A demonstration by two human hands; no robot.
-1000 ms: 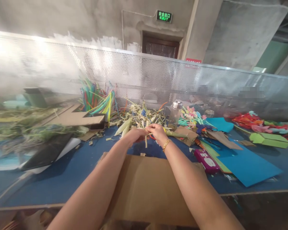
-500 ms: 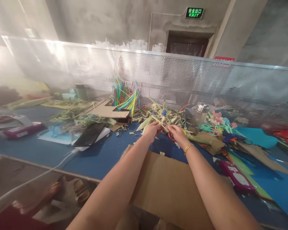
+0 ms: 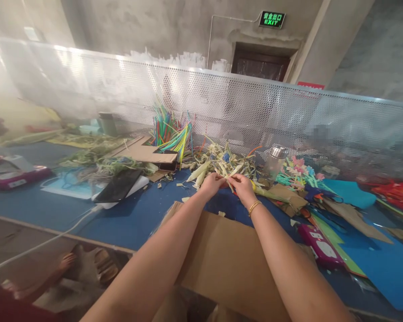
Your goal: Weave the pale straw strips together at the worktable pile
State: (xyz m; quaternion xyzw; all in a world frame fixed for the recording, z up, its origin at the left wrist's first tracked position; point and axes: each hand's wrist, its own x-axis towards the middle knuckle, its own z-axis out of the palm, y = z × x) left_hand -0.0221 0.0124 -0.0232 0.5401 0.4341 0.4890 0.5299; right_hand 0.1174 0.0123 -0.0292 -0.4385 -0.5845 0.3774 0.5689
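Note:
Pale corn husk strips (image 3: 235, 170) stick up from between my two hands, which meet in front of a heap of husk. My left hand (image 3: 211, 186) is closed, pinching the husk from the left side. Close against it, my right hand (image 3: 243, 188) pinches the same husk, a gold bracelet (image 3: 254, 207) on its wrist. Fingers cover where the strips come together. A bit of red-orange shows under the right hand, too small to name. The husk heap (image 3: 218, 156), with blue bits in it, lies just beyond. Whole pale husks (image 3: 199, 172) rest left of it.
A cardboard sheet (image 3: 228, 264) lies below my forearms. Colourful pipe cleaners (image 3: 171, 127) stand behind a cardboard piece (image 3: 144, 151). To the right are a bottle (image 3: 276, 161), paper flowers (image 3: 300, 172) and a purple device (image 3: 320, 246). A black phone-like slab (image 3: 117, 188) lies left.
My hands have drawn together and their fingertips now meet. The strips, crossed between them before, now point up and away. The view has shifted slightly.

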